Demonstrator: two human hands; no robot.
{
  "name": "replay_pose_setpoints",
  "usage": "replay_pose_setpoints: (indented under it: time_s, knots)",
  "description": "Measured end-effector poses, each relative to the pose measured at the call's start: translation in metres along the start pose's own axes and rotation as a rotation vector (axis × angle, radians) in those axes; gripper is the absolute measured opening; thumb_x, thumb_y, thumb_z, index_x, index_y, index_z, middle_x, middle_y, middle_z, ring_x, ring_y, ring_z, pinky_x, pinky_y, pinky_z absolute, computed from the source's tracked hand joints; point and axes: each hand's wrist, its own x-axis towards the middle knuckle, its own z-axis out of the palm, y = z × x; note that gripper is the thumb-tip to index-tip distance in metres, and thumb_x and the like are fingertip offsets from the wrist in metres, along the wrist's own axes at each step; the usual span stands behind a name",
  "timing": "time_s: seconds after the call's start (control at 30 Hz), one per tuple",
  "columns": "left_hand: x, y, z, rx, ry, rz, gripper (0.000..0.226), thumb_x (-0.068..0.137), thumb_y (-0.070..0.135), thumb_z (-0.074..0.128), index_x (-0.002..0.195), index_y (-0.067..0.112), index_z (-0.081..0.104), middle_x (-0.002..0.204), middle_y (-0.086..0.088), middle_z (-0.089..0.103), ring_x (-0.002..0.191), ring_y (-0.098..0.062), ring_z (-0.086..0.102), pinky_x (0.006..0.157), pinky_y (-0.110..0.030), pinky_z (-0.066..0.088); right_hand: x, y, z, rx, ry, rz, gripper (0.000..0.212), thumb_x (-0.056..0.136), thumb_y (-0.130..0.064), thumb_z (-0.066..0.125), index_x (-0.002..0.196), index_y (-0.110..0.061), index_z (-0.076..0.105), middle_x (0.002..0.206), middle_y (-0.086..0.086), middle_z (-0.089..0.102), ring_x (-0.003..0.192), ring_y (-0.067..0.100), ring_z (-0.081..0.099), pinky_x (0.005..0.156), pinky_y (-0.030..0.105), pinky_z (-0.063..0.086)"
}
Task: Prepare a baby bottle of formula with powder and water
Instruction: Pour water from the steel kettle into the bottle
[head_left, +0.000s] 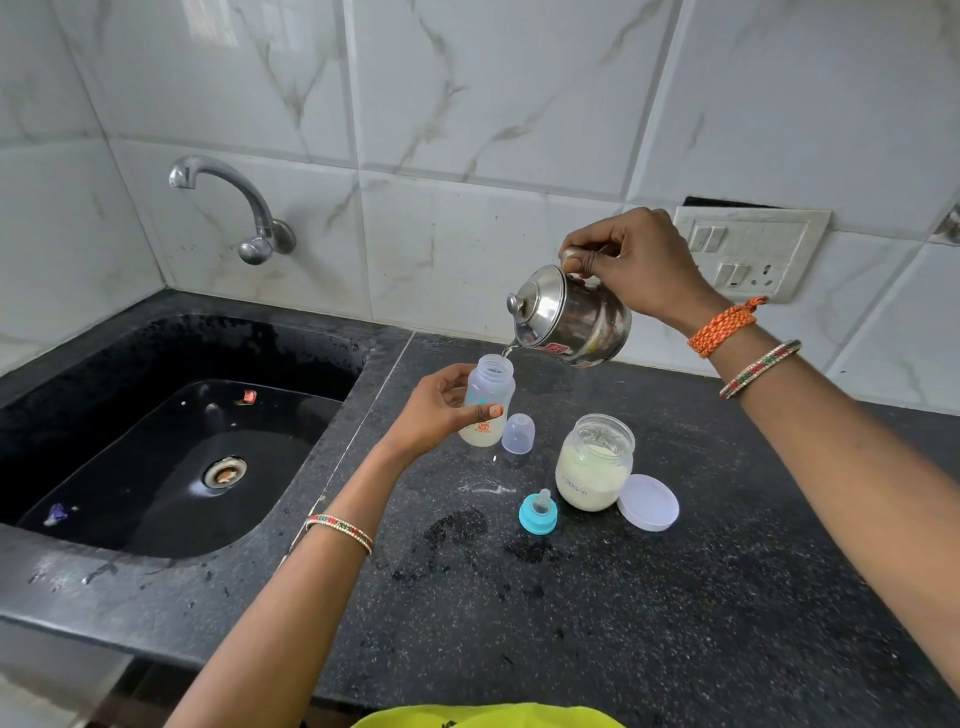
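Observation:
My left hand (434, 413) grips an open clear baby bottle (488, 397), held upright just above the black counter, with pale powder or liquid at its bottom. My right hand (636, 265) holds a small steel kettle (569, 317) by its handle, tilted left, its spout right over the bottle's mouth. An open jar of formula powder (595, 462) stands to the right of the bottle. The blue teat ring (538, 513) lies in front of the jar, and the clear bottle cap (518, 434) stands beside the bottle.
The jar's white lid (648, 502) lies right of the jar. A black sink (171, 441) with a steel tap (228, 208) fills the left side. The counter (597, 613) has wet patches. A switch panel (748, 252) sits on the tiled wall.

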Motion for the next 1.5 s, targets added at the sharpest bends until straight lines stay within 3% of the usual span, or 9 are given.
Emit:
replay_pose_setpoints:
  time_s: [0.7, 0.9, 1.07, 1.5]
  knots:
    - [0.0, -0.004, 0.0, 0.015, 0.004, -0.019, 0.056, 0.072, 0.019, 0.082, 0.123, 0.015, 0.058, 0.119, -0.002, 0.067, 0.11, -0.015, 0.064, 0.098, -0.037, 0.051, -0.004, -0.006, 0.0, -0.048, -0.009, 0.002, 0.016, 0.083, -0.025, 0.07, 0.097, -0.02, 0.076, 0.095, -0.003, 0.075, 0.092, 0.014, 0.066, 0.086, 0.042, 0.053]
    - [-0.001, -0.004, 0.004, 0.017, -0.018, -0.017, 0.069, 0.06, 0.038, 0.084, 0.121, 0.018, 0.059, 0.118, -0.001, 0.067, 0.109, -0.015, 0.065, 0.097, -0.037, 0.051, -0.005, -0.009, 0.0, -0.083, -0.01, -0.007, 0.014, 0.085, -0.024, 0.068, 0.096, -0.022, 0.076, 0.094, -0.004, 0.075, 0.094, 0.013, 0.065, 0.084, 0.036, 0.052]
    - [-0.001, -0.006, 0.006, 0.019, -0.032, -0.018, 0.055, 0.069, 0.025, 0.084, 0.118, 0.022, 0.059, 0.118, 0.0, 0.067, 0.109, -0.014, 0.064, 0.099, -0.039, 0.05, -0.004, -0.01, 0.0, -0.095, -0.019, -0.008, 0.015, 0.085, -0.025, 0.068, 0.098, -0.023, 0.076, 0.094, -0.005, 0.076, 0.096, 0.011, 0.065, 0.082, 0.032, 0.05]
    - [-0.002, -0.005, 0.009, 0.016, -0.015, 0.001, 0.053, 0.072, 0.018, 0.081, 0.12, 0.016, 0.058, 0.117, -0.001, 0.067, 0.107, -0.013, 0.065, 0.092, -0.026, 0.052, -0.007, -0.011, 0.002, -0.108, -0.039, 0.008, 0.015, 0.085, -0.026, 0.068, 0.098, -0.022, 0.075, 0.093, -0.005, 0.076, 0.089, 0.004, 0.061, 0.078, 0.027, 0.046]
